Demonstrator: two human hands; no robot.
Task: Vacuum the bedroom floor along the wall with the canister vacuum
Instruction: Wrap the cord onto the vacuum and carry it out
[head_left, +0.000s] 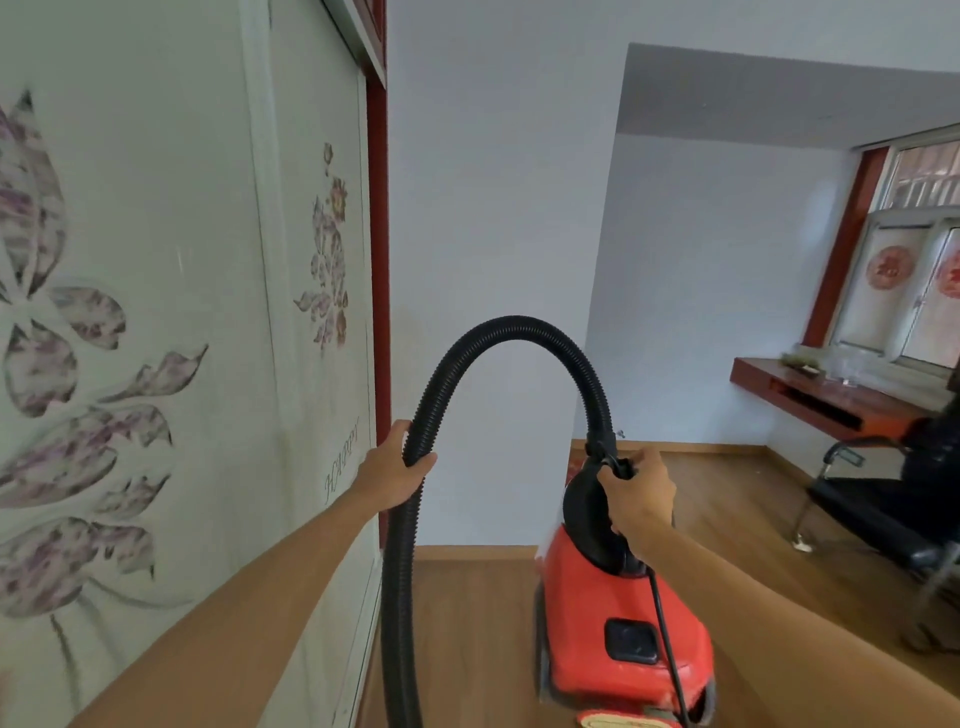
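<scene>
**Canister lifted, hose hanging: the nozzle end is below your left hand**

Start with the room. The floral wardrobe door (156, 312) runs close along your left side, and the white wall (493, 260) ahead meets the wooden floor (467, 623) at a baseboard line. That is the edge you have to follow.

The red canister vacuum (618, 623) sits to the right of centre. It looks to be carried clear of the floor, though its underside is cut off at the bottom edge, so that is only a likely reading. Its body points forward and up towards the far wall.

The black hose (514, 332) rises from the canister's top, arches over, and comes down on the left. Below your grip its long axis is almost vertical, and it drops out of view along the wardrobe. The nozzle is not visible.

Your right hand (636, 499) is closed over the black carry handle at the top of the canister, with the fingers curled tight. Your left hand (395, 473) is wrapped around the descending hose, thumb on the near side.

The working end lies straight down from your left fingers. The left hand is the nearer one to steer it towards the baseboard once the canister is set down.
</scene>
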